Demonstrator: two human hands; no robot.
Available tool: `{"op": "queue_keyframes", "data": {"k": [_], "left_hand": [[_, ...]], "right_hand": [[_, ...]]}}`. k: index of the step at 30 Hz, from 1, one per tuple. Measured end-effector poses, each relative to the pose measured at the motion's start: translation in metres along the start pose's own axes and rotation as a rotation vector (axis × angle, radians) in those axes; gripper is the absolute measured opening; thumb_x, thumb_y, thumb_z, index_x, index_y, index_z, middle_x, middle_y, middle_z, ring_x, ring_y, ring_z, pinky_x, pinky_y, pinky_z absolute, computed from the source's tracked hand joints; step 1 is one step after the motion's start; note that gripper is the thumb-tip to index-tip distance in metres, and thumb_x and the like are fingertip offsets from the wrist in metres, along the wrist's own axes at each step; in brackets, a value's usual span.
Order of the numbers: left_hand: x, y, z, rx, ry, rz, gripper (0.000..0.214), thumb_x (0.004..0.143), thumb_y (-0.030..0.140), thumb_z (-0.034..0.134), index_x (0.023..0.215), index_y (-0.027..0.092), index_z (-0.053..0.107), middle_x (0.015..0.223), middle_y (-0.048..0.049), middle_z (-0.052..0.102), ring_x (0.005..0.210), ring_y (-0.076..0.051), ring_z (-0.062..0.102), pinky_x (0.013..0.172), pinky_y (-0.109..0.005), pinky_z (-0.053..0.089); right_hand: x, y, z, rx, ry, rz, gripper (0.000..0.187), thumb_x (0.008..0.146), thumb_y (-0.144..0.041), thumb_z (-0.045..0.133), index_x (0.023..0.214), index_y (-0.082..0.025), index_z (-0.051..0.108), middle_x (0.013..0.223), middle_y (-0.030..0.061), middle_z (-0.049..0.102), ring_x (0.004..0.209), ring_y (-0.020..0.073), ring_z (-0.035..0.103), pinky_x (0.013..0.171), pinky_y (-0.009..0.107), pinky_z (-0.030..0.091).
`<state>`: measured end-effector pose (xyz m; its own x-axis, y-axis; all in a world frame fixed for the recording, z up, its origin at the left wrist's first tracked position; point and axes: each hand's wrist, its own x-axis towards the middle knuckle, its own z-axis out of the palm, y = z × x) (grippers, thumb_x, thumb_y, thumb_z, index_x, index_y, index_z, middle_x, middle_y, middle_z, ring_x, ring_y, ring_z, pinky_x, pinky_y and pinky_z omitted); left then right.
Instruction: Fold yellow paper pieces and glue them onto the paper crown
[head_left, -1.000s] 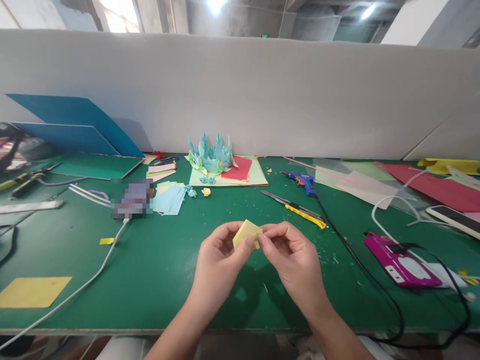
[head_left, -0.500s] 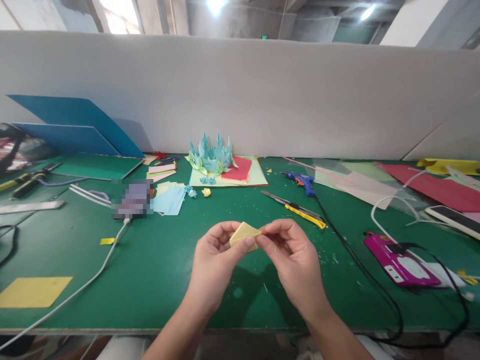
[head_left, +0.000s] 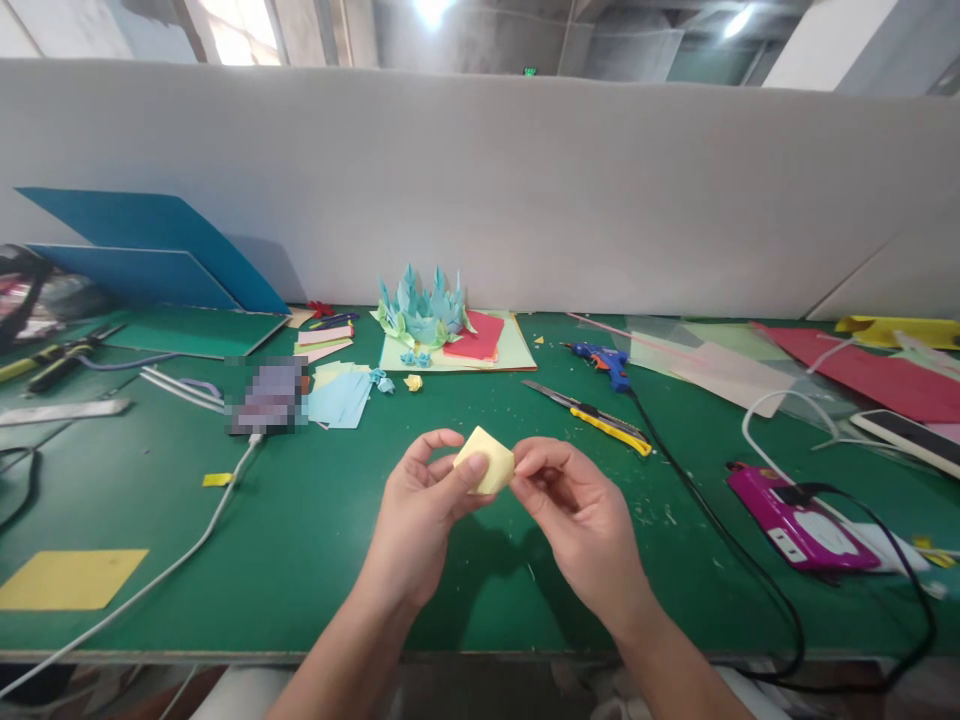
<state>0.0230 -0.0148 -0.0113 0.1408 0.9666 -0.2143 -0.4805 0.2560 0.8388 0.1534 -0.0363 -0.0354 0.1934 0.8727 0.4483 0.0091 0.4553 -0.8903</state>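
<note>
Left hand (head_left: pixel 416 505) pinches yellow paper (head_left: pixel 495 468), right hand (head_left: pixel 585 510) grips its right corner; looks partly folded, apparently unfinished

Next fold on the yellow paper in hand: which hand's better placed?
Probably the right hand: its thumb and forefinger meet the yellow paper only at its right corner. The left hand has its thumb across the face, so it looks better placed to steady.
</note>
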Motion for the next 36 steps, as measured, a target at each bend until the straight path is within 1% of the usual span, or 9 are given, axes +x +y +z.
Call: {"op": "queue_keyframes", "data": {"k": [5, 10, 12, 14, 17, 21, 26, 31, 36], "left_hand": [[0.0, 0.001, 0.0, 0.111, 0.001, 0.193, 0.03, 0.059, 0.026, 0.083, 0.072, 0.017, 0.058, 0.059, 0.0044, 0.067, 0.057, -0.008, 0.061, 0.059, -0.018, 0.055], [-0.001, -0.001, 0.001, 0.239, 0.033, 0.311, 0.014, 0.062, 0.025, 0.076, 0.068, 0.017, 0.066, 0.064, 0.0024, 0.068, 0.059, -0.01, 0.062, 0.059, -0.02, 0.056], [-0.001, -0.002, 0.001, 0.301, 0.04, 0.331, 0.009, 0.066, 0.025, 0.072, 0.069, 0.017, 0.068, 0.065, 0.0014, 0.068, 0.06, -0.011, 0.061, 0.058, -0.021, 0.054], [-0.002, -0.001, 0.0, 0.364, 0.043, 0.336, 0.008, 0.069, 0.025, 0.068, 0.071, 0.018, 0.07, 0.065, 0.0007, 0.068, 0.06, -0.012, 0.061, 0.058, -0.021, 0.053], [-0.002, 0.001, -0.001, 0.364, 0.025, 0.255, 0.01, 0.07, 0.026, 0.068, 0.073, 0.018, 0.071, 0.07, -0.0008, 0.069, 0.065, -0.014, 0.064, 0.065, -0.025, 0.055], [0.0, 0.005, -0.002, 0.296, -0.006, 0.14, 0.016, 0.065, 0.03, 0.073, 0.072, 0.016, 0.071, 0.074, -0.0031, 0.07, 0.07, -0.017, 0.064, 0.07, -0.029, 0.055], [0.002, 0.006, -0.003, 0.279, -0.052, 0.097, 0.023, 0.065, 0.032, 0.073, 0.081, 0.016, 0.07, 0.074, -0.0025, 0.07, 0.067, -0.015, 0.064, 0.068, -0.028, 0.055], [0.002, 0.005, -0.005, 0.259, -0.111, 0.044, 0.033, 0.068, 0.03, 0.071, 0.098, 0.017, 0.064, 0.071, -0.0012, 0.072, 0.065, -0.015, 0.066, 0.075, -0.031, 0.054], [0.002, 0.006, -0.004, 0.294, -0.107, 0.028, 0.026, 0.067, 0.029, 0.073, 0.089, 0.016, 0.067, 0.071, -0.0021, 0.072, 0.065, -0.015, 0.065, 0.07, -0.027, 0.052]], "right_hand": [[-0.002, 0.0, -0.002, -0.254, -0.025, -0.178, 0.016, 0.085, -0.014, 0.055, 0.083, -0.023, 0.068, 0.091, 0.005, 0.063, 0.086, 0.017, 0.063, 0.07, 0.028, 0.052], [-0.004, 0.0, -0.006, -0.596, 0.046, -0.486, 0.024, 0.083, -0.007, 0.055, 0.092, -0.024, 0.069, 0.102, 0.0064, 0.062, 0.094, 0.0188, 0.06, 0.081, 0.035, 0.052], [-0.004, 0.0, -0.007, -0.667, 0.012, -0.634, 0.033, 0.083, -0.001, 0.051, 0.095, -0.026, 0.069, 0.098, 0.0047, 0.067, 0.091, 0.0179, 0.061, 0.08, 0.034, 0.052], [-0.003, 0.0, -0.008, -0.699, -0.062, -0.706, 0.039, 0.084, 0.001, 0.047, 0.1, -0.027, 0.069, 0.095, 0.004, 0.07, 0.089, 0.0177, 0.062, 0.079, 0.034, 0.053], [0.0, 0.002, -0.007, -0.706, -0.142, -0.671, 0.037, 0.088, -0.003, 0.043, 0.103, -0.026, 0.069, 0.092, 0.0049, 0.072, 0.085, 0.018, 0.064, 0.076, 0.034, 0.054], [0.002, 0.005, -0.007, -0.666, -0.179, -0.584, 0.035, 0.09, -0.005, 0.045, 0.105, -0.026, 0.068, 0.095, 0.0061, 0.072, 0.088, 0.0182, 0.066, 0.075, 0.034, 0.055], [0.004, 0.006, -0.009, -0.636, -0.195, -0.536, 0.023, 0.089, -0.012, 0.055, 0.101, -0.025, 0.07, 0.095, 0.0056, 0.071, 0.088, 0.0176, 0.066, 0.077, 0.031, 0.055], [0.006, 0.004, -0.01, -0.6, -0.176, -0.509, 0.017, 0.087, -0.013, 0.058, 0.093, -0.024, 0.071, 0.089, 0.0046, 0.07, 0.084, 0.0164, 0.066, 0.074, 0.028, 0.055], [0.006, 0.004, -0.012, -0.564, -0.161, -0.428, 0.014, 0.086, -0.017, 0.061, 0.089, -0.026, 0.071, 0.086, 0.0027, 0.068, 0.081, 0.0165, 0.066, 0.072, 0.029, 0.055]]}}
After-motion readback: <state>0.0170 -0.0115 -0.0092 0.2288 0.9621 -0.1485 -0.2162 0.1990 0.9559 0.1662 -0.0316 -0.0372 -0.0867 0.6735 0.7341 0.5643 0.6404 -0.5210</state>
